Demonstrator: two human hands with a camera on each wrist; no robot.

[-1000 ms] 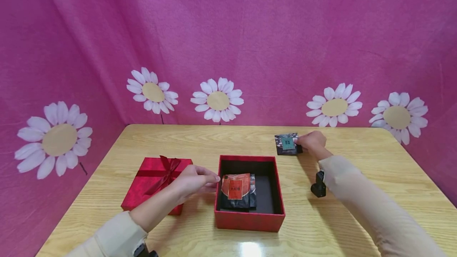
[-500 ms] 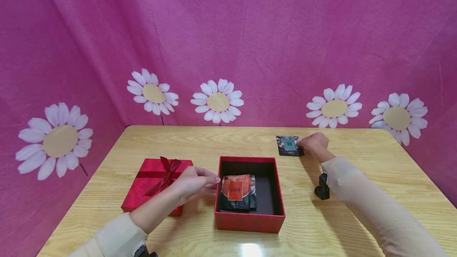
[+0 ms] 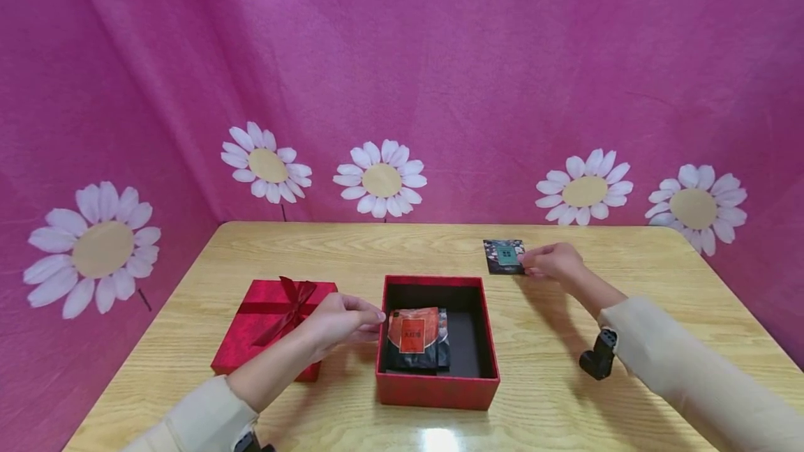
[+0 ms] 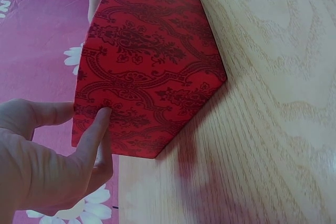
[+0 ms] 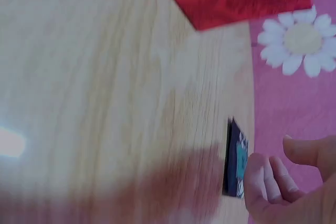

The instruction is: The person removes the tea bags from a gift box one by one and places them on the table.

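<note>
My left hand holds the left rim of an open red gift box. In the left wrist view, its fingers lie against the patterned outer wall and one digit meets the rim. Inside the box, an orange-and-black tea packet overlaps another dark packet. Toward the back of the table, a black tea packet with a teal label lies flat. My right hand is at its right edge, with the thumb apart from the fingers in the right wrist view. Whether the fingertips touch the packet is unclear.
The red box lid with a ribbon bow lies left of the box, partly behind my left hand. All this stands on a wooden table. A pink curtain with printed daisies hangs behind and at the left.
My right hand has loosened its pinch on the teal-labelled packet, and its wrist has swung right and toward me. The packet shifted only slightly. My left hand stays at the box rim.
</note>
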